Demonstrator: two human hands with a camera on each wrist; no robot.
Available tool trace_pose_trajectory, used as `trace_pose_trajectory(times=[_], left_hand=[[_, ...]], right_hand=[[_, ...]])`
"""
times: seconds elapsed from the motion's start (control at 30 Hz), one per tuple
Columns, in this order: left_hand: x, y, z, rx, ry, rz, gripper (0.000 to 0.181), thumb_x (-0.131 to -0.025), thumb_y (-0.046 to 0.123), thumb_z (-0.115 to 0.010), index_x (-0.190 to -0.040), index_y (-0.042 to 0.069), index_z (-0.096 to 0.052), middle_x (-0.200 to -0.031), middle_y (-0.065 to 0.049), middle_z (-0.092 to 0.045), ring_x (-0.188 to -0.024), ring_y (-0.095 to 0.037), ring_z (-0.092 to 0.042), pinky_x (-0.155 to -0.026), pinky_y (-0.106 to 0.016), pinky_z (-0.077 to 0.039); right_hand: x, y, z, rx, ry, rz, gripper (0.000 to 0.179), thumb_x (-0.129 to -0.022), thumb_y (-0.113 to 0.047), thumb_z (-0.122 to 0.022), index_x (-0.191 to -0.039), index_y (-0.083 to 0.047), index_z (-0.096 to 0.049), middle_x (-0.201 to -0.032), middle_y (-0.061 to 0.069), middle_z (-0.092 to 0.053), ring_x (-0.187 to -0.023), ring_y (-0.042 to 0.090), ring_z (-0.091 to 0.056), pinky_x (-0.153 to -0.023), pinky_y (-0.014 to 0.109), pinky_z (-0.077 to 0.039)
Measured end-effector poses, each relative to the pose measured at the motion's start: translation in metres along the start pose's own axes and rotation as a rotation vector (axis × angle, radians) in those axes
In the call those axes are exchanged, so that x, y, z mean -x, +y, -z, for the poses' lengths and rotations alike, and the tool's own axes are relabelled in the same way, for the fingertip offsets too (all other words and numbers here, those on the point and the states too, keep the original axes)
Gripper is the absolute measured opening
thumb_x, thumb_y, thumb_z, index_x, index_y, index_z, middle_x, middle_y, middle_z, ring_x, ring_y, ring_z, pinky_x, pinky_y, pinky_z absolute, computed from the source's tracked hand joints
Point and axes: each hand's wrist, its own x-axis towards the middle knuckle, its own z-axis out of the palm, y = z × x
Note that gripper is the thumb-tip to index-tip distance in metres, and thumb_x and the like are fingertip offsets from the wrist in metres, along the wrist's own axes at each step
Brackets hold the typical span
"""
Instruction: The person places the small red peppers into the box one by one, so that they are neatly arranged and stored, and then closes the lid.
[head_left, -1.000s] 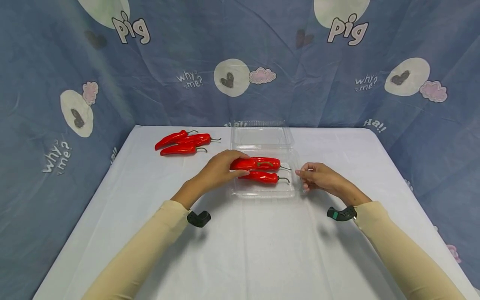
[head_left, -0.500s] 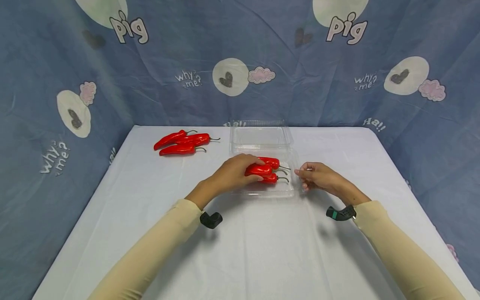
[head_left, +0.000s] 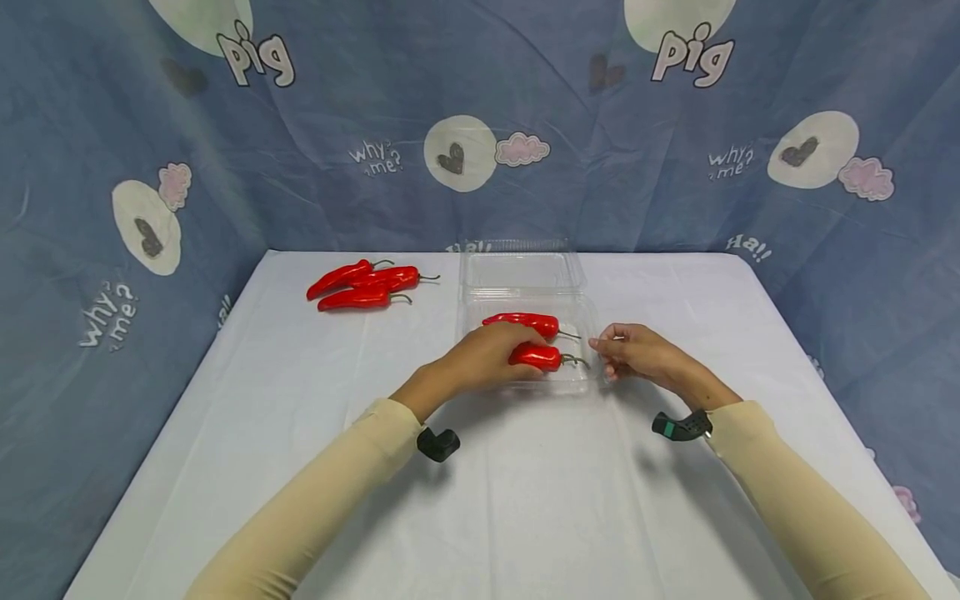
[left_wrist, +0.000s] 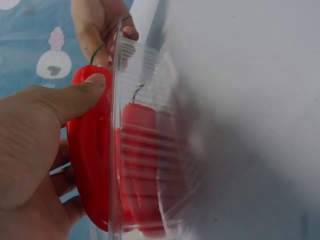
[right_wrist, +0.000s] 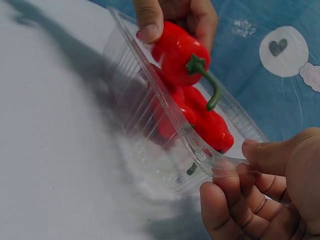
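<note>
My left hand (head_left: 487,358) grips a red pepper (head_left: 536,357) by its sides, thumb along the near side. This pepper's green stem points right, and it hangs at the front rim of a clear plastic container (left_wrist: 116,100), over other red peppers inside. Another red pepper (head_left: 536,322) lies at the back of the container. My right hand (head_left: 637,354) pinches the container's right rim between thumb and fingers, as the right wrist view shows. Through the clear wall in the left wrist view, a red pepper (left_wrist: 140,165) appears below the rim.
The container's clear lid (head_left: 521,271) is folded back behind it. Several red peppers (head_left: 367,287) lie in a pile at the back left of the white-covered table (head_left: 555,500). A blue printed curtain (head_left: 315,167) stands behind and at the sides.
My left hand has moved right and toward the front of the container, carrying its pepper from above the back pepper to over the front one. My right hand has stayed at the rim.
</note>
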Motion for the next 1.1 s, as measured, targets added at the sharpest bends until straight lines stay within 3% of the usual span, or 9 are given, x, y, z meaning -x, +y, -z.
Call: trace_pose_trajectory(times=[0.23,0.5,1.1], left_hand=[[-0.002,0.001,-0.003,-0.033,-0.052,-0.014,0.042,-0.091,0.038,-0.075,-0.13,0.024,-0.066,-0.128,0.008,-0.065,-0.119,-0.009,-0.056,-0.104,-0.028,-0.046],[-0.005,-0.001,-0.004,0.008,-0.13,0.008,0.038,-0.092,0.034,-0.075,-0.127,0.021,-0.067,-0.12,0.008,-0.067,-0.108,-0.01,-0.057,-0.095,-0.029,-0.05],[-0.012,-0.005,-0.008,0.021,-0.197,0.072,0.038,-0.091,0.031,-0.075,-0.127,0.02,-0.066,-0.114,0.007,-0.065,-0.107,-0.012,-0.055,-0.096,-0.031,-0.048]], right_hand=[[0.0,0.001,0.0,-0.008,-0.007,0.006,0.028,-0.103,-0.023,-0.06,-0.103,0.003,-0.049,-0.074,0.006,-0.054,-0.064,0.017,-0.059,-0.068,0.034,-0.054],[0.0,0.0,-0.001,-0.009,-0.009,0.014,0.024,-0.103,-0.02,-0.059,-0.101,0.001,-0.049,-0.072,0.005,-0.054,-0.063,0.017,-0.058,-0.068,0.034,-0.054],[0.0,0.0,-0.001,-0.018,-0.009,0.023,0.02,-0.104,-0.018,-0.057,-0.1,0.0,-0.049,-0.071,0.005,-0.054,-0.063,0.016,-0.058,-0.067,0.034,-0.054]])
